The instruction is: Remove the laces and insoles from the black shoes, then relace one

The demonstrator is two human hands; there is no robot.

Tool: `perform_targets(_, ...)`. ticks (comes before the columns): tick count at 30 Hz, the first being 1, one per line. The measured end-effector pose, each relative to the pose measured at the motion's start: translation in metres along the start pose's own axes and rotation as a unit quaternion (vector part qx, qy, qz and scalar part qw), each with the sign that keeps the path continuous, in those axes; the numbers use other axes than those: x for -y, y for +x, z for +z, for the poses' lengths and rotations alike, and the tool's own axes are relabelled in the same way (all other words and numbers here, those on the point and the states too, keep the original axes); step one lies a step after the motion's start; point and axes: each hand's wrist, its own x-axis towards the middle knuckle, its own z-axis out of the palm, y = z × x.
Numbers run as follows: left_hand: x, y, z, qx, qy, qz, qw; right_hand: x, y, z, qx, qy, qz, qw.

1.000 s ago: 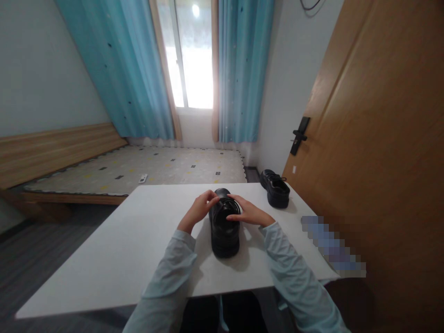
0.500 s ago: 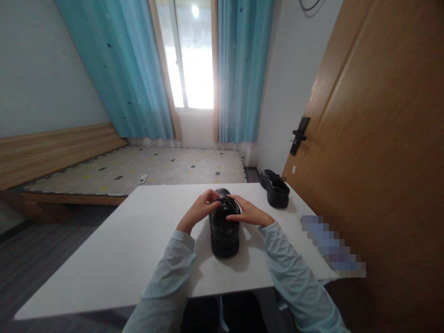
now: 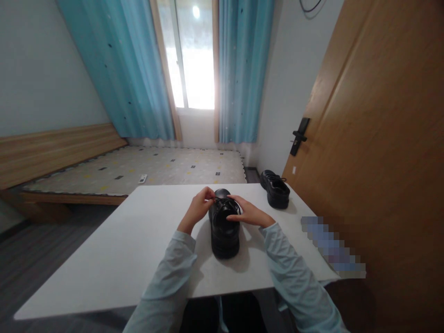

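Observation:
A black lace-up shoe (image 3: 225,233) stands on the white table (image 3: 121,259) in front of me, its heel towards me. My left hand (image 3: 198,209) is at the shoe's left side and pinches a black lace near the top of the lacing. Resting on the right side of the lacing, my right hand (image 3: 249,212) has its fingers on the lace. A second black shoe (image 3: 275,188) sits apart at the table's far right corner.
A wooden door (image 3: 374,152) with a black handle (image 3: 299,135) stands close on the right. Beyond the table lies a low bed with a patterned mattress (image 3: 145,171), and blue curtains (image 3: 239,69) frame a bright window.
My left hand has drawn the lace slightly up and to the left. My right hand has barely shifted on the shoe.

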Motion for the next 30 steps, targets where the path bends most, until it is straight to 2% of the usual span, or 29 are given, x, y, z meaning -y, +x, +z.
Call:
perform_targets(6,0.0,0.0,0.0,-0.019,-0.061,-0.015,0.998,-0.001,-0.001,0.0,-0.003,-0.002,0.001,1.0)
perform_targets(15,-0.011,-0.003,-0.005,-0.005,-0.041,-0.02,0.999,-0.002,-0.002,0.0,-0.002,-0.001,0.003,1.0)
perform_targets(22,-0.012,-0.007,-0.01,0.053,-0.022,-0.006,0.998,-0.005,-0.002,0.0,-0.002,-0.003,0.005,1.0)
perform_targets(30,-0.001,-0.007,-0.017,0.103,0.024,-0.045,0.993,-0.005,-0.003,0.001,-0.004,-0.001,0.003,1.0)
